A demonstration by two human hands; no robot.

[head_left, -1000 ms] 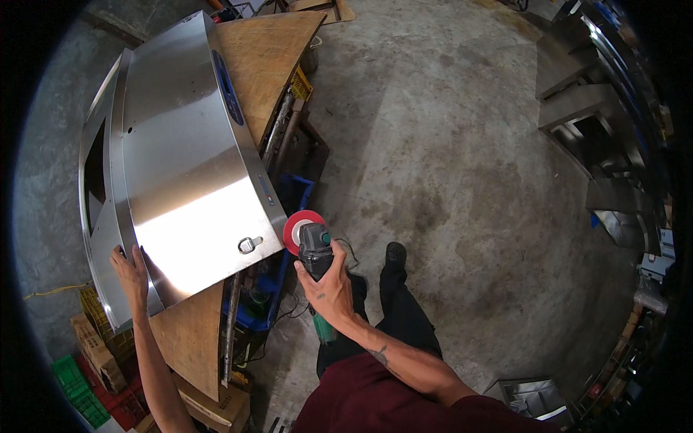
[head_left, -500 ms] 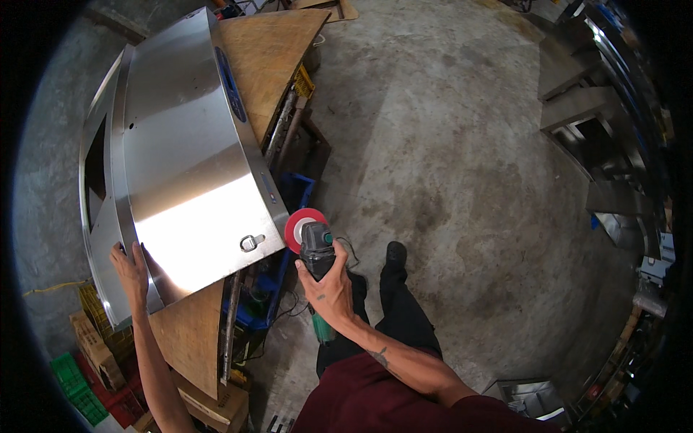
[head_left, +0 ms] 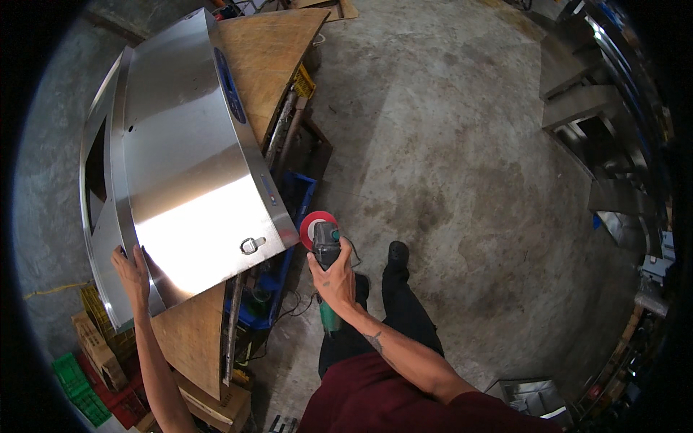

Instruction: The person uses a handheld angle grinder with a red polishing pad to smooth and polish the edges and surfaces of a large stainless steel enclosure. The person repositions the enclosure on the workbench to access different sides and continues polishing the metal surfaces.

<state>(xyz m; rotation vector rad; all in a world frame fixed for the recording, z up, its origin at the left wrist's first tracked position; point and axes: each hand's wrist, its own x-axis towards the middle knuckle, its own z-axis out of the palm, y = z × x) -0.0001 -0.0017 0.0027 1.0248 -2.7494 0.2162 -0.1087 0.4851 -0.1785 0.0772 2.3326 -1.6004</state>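
A large stainless steel housing (head_left: pixel 184 137) with a bright reflection lies on a wooden board. My left hand (head_left: pixel 132 278) grips the raised edge along its left side, near the front end. In my right hand (head_left: pixel 334 278) is an angle grinder (head_left: pixel 327 242) with a black head and green body, my fingers wrapped round the head. Its red-rimmed disc (head_left: pixel 308 229) is right beside the housing's front right corner; whether they touch I cannot tell. A small metal ring fitting (head_left: pixel 249 246) sits on the housing near that corner.
The wooden board (head_left: pixel 271 43) extends beyond the housing. Blue bins (head_left: pixel 267 289) stand beneath, with a dark cord (head_left: pixel 292 312) nearby. Green crates (head_left: pixel 79 390) and cardboard boxes (head_left: pixel 97 346) are at lower left. Steel pieces (head_left: pixel 577 108) line the right side of the concrete floor (head_left: pixel 462 180).
My right hand and the grinder have shifted slightly right, and the disc has moved outward along the housing's corner. My left hand stays in place on the edge.
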